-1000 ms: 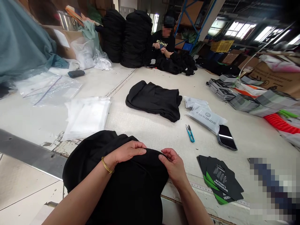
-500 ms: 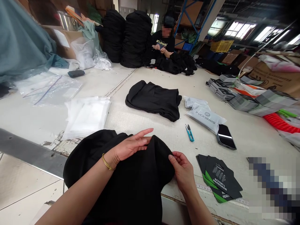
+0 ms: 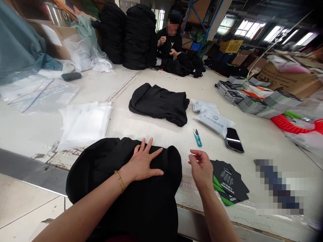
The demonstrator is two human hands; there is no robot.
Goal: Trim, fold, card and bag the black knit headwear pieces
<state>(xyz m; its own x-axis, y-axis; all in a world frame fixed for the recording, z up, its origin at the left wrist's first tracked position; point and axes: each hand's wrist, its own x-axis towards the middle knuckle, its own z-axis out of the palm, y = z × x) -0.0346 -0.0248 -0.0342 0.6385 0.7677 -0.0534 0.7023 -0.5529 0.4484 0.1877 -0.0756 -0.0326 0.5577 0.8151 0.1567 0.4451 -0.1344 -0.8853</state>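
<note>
A black fabric piece [image 3: 106, 174] hangs over the near edge of the white table [image 3: 156, 134]. My left hand [image 3: 143, 163] lies flat on top of it, fingers spread, a gold bangle on the wrist. My right hand [image 3: 200, 168] hovers just right of the fabric, off it, fingers loosely curled and holding nothing. Right beside that hand lies a stack of black and green cards [image 3: 228, 185]. Blue thread snips [image 3: 197, 137] rest on the table a little beyond my right hand.
A folded black garment pile [image 3: 158, 104] lies mid-table, with white printed pouches [image 3: 213, 121] and a phone [image 3: 233, 140] to its right. Clear plastic bags [image 3: 83, 124] sit left. A seated person [image 3: 171, 43] works on black cloth at the far end. Packaged goods [image 3: 252, 101] line the right.
My left hand has flattened onto the black fabric. My right hand has let go of the fabric's edge and lifted away to the right. The camera has tilted slightly.
</note>
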